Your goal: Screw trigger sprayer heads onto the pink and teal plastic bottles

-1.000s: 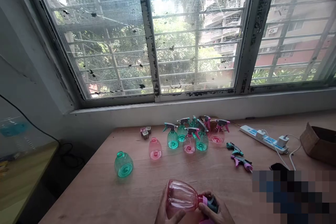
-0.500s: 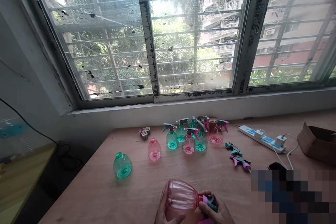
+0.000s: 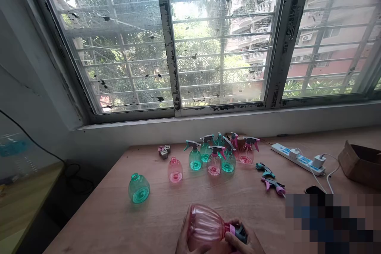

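Note:
A clear pink spray bottle (image 3: 205, 224) lies on its side in my hands at the bottom of the view, its neck toward the right. My left hand (image 3: 184, 238) is wrapped round the bottle's base and lower side. At the neck, my right hand (image 3: 245, 240) grips the pink and dark grey spray head (image 3: 238, 231), which sits against the mouth. Farther left on the table stand a green bottle (image 3: 139, 188) and a pink bottle (image 3: 175, 170), both without spray heads. Two loose spray heads, one green (image 3: 265, 169) and one pink (image 3: 274, 185), lie to the right.
Several green and pink bottles with spray heads (image 3: 195, 158) stand in a group near the wall. Small dark blocks (image 3: 164, 151) lie left of them. On the right are a power strip (image 3: 297, 158) with cables, a phone (image 3: 314, 190) and a cardboard box (image 3: 361, 164).
My right hand and the spray head have shifted very slightly at the neck. The bottle stays in almost the same place, and the other things have not moved.

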Available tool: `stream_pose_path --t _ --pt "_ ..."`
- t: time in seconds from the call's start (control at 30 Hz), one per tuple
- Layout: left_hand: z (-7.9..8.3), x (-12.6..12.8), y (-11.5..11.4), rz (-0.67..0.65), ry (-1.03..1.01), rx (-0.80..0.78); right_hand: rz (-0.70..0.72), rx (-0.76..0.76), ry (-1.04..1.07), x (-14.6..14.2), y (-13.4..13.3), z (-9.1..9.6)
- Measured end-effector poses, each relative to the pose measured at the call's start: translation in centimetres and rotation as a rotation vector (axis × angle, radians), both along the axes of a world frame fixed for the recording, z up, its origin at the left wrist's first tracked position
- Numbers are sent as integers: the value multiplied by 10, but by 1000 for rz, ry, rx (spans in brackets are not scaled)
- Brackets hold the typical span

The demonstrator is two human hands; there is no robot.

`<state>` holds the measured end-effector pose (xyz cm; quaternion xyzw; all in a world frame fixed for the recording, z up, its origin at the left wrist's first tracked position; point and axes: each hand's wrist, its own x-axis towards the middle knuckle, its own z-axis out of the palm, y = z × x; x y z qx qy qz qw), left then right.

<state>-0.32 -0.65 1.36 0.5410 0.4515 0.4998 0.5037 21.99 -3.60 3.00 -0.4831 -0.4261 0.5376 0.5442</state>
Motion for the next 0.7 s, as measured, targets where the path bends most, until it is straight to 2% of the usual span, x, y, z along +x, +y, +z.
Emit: stream_pose_path --t 0.33,0.53,0.7 --pt "-7 1 2 -9 -70 10 10 17 9 0 1 -4" --pt "2 -7 3 -81 7 42 17 -4 51 0 1 -4" --pt "10 -5 -1 -87 8 27 16 2 32 1 -5 8"
